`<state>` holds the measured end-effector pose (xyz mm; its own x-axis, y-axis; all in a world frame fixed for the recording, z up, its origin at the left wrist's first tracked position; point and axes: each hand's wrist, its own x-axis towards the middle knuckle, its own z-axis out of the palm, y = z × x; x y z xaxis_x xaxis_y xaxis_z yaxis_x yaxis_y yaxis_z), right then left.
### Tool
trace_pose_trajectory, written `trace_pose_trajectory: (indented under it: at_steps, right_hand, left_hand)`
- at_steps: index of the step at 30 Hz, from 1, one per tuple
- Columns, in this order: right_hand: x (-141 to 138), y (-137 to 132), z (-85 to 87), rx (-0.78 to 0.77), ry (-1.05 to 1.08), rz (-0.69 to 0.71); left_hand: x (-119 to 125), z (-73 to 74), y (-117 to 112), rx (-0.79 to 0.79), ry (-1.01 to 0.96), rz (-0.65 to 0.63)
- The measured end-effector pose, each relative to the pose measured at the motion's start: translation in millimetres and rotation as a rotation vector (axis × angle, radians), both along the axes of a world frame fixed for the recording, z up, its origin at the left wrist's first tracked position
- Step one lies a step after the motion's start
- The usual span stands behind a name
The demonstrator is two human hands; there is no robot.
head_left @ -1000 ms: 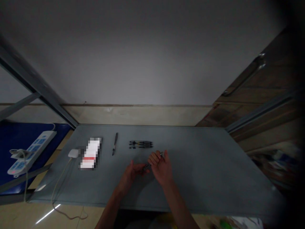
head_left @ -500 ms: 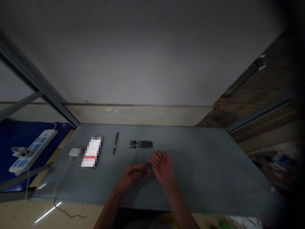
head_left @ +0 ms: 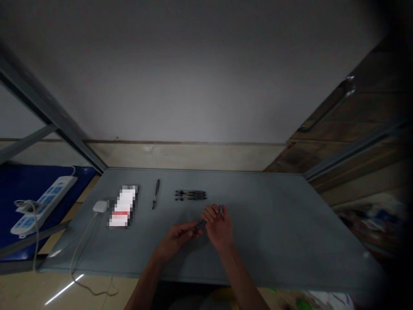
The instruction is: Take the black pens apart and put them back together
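Over the front half of the grey table, both hands meet on a dark pen (head_left: 200, 225). My left hand (head_left: 177, 239) pinches its lower end between thumb and fingers. My right hand (head_left: 219, 226) curls its fingers round the upper part, which they mostly hide. By the right thumb, a thin dark piece (head_left: 220, 208) sticks out; I cannot tell whether it belongs to the same pen. Just beyond my hands several black pens (head_left: 191, 195) lie side by side, pointing left and right. A lone pen (head_left: 156, 193) lies to their left, roughly front to back.
A pixelated phone (head_left: 124, 206) rests on the left of the grey table (head_left: 274, 224), with a white charger (head_left: 100, 206) and its cable beside it. Further left, a white power strip (head_left: 45, 204) sits on a blue surface. Metal posts stand at both sides, a wall behind.
Both hands keep their hold on the pen with almost no movement. The whole view has shifted very slightly.
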<state>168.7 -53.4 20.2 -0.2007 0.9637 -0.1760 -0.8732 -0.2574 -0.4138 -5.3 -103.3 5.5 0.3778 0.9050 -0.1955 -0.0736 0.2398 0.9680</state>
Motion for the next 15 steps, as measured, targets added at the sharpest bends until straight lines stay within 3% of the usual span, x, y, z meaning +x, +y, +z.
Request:
trace_pose_trajectory:
  at_steps: [9, 15]
  right_hand:
    - [0, 0, 4.5, 0.008, 0.009, -0.028]
    - [11, 3, 18.3, 0.187, -0.250, -0.165]
  left_hand:
    - [3, 0.1, -1, 0.006, -0.048, 0.037]
    - [8, 1.5, 1, -0.089, -0.340, 0.276]
